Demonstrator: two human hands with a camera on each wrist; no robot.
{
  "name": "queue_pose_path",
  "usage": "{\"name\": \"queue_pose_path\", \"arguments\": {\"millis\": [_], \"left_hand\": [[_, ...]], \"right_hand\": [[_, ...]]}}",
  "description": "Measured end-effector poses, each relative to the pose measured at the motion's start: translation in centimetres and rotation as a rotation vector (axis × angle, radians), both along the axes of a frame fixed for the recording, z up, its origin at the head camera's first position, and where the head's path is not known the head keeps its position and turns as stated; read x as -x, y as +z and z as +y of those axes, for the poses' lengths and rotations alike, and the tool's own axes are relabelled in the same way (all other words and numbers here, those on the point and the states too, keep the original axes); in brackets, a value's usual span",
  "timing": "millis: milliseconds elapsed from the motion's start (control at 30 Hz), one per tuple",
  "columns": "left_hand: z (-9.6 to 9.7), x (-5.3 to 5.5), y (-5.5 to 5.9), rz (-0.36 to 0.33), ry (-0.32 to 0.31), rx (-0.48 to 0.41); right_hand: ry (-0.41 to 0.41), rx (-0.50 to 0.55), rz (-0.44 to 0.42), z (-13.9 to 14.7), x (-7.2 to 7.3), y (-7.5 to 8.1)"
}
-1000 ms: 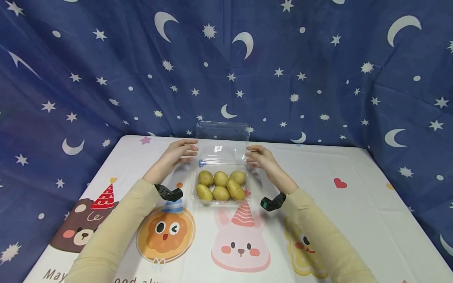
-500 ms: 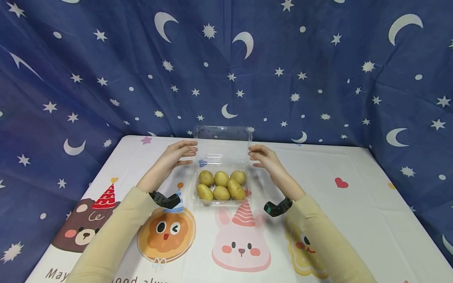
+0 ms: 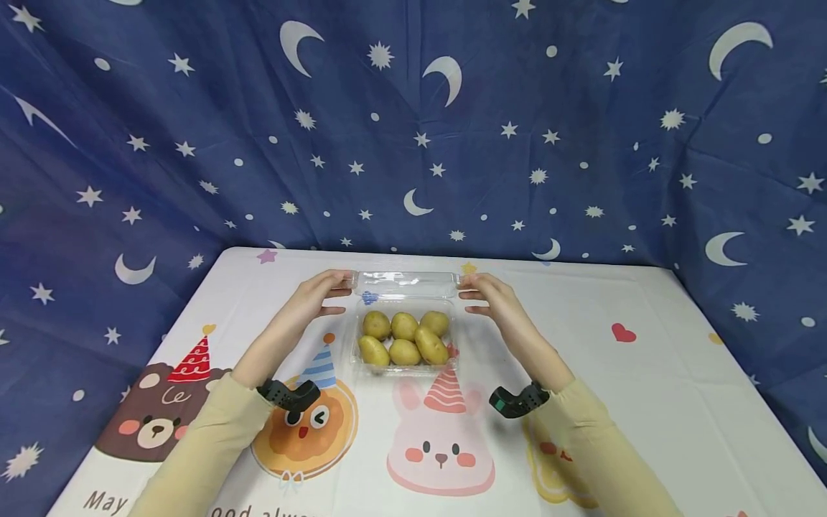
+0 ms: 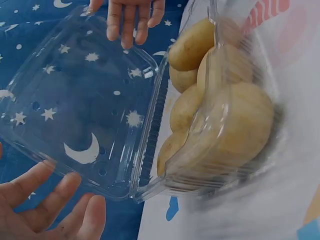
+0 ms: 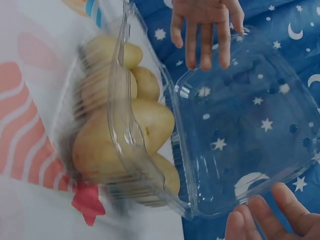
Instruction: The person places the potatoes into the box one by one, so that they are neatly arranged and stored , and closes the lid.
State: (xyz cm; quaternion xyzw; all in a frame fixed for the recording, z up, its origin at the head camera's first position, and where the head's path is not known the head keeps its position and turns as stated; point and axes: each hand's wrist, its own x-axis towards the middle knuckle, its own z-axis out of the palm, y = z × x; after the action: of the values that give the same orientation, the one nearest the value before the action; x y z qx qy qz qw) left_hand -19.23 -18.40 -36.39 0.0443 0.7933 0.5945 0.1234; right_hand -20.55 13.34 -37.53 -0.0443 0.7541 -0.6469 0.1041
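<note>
A clear plastic clamshell box (image 3: 403, 372) stands on the table, its hinged lid (image 3: 407, 285) raised and tilted over the back. Several yellow potatoes (image 3: 404, 352) lie in its base. My left hand (image 3: 313, 294) touches the lid's left corner with its foremost fingers, the others held straight and apart. On the opposite side my right hand (image 3: 494, 298) touches the right corner in the same way. Both wrist views show the lid (image 4: 85, 105) standing open from the ribbed hinge, with the fingers of the left hand (image 4: 47, 210) and right hand (image 5: 272, 215) along its side edges.
A white tablecloth (image 3: 646, 402) printed with cartoon figures covers the table. Behind its far edge hangs a blue curtain (image 3: 581, 108) with moons and stars. A black band (image 3: 291, 395) sits on each wrist.
The lid has tilted from nearly upright forward towards me, its free edge coming lower. Both hands have moved with it, down and nearer to me. Box base and potatoes have stayed put.
</note>
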Motion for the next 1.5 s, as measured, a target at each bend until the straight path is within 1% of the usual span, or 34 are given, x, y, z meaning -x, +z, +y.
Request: {"name": "queue_pose_path", "arguments": {"millis": [133, 233, 333, 433, 567, 633, 733, 833, 967, 1233, 1400, 1500], "left_hand": [[-0.2, -0.9, -0.3, 0.014, 0.006, 0.008], [-0.2, -1.6, -0.7, 0.026, 0.014, 0.032], [-0.2, -2.3, -1.3, 0.046, 0.017, 0.023], [-0.1, -3.1, -1.9, 0.074, 0.023, 0.005], [-0.2, -3.9, -2.8, 0.083, 0.036, -0.014], [-0.3, -4.2, -3.2, 0.058, 0.035, -0.026], [-0.3, -4.5, -3.6, 0.005, 0.025, -0.054], [-0.3, -4.6, -4.1, -0.066, 0.025, -0.091], [-0.4, -4.7, -4.6, -0.143, 0.026, -0.136], [-0.7, -4.9, -5.4, -0.253, -0.029, -0.228], [-0.8, -5.0, -5.7, -0.327, -0.048, -0.301], [-0.9, -5.0, -5.8, -0.352, -0.059, -0.346]], "right_hand": [[0.015, -0.003, 0.012, 0.0, -1.0, 0.1], [0.025, -0.06, 0.041, -0.1, -1.7, -0.2], [0.032, -0.117, 0.071, -0.1, -2.5, -0.7], [0.036, -0.119, 0.103, -0.1, -3.1, -1.3], [0.045, -0.099, 0.133, 0.1, -3.8, -2.0], [0.047, -0.089, 0.143, 0.2, -4.2, -2.3], [0.037, -0.066, 0.13, 0.3, -4.5, -2.9], [0.023, -0.049, 0.092, 0.3, -4.8, -3.5], [0.016, -0.043, 0.014, 0.4, -5.2, -4.1], [0.068, -0.033, -0.103, 0.6, -5.6, -4.6], [0.118, 0.032, -0.157, 0.7, -5.9, -5.0], [0.141, 0.09, -0.175, 0.6, -5.9, -5.3]]}}
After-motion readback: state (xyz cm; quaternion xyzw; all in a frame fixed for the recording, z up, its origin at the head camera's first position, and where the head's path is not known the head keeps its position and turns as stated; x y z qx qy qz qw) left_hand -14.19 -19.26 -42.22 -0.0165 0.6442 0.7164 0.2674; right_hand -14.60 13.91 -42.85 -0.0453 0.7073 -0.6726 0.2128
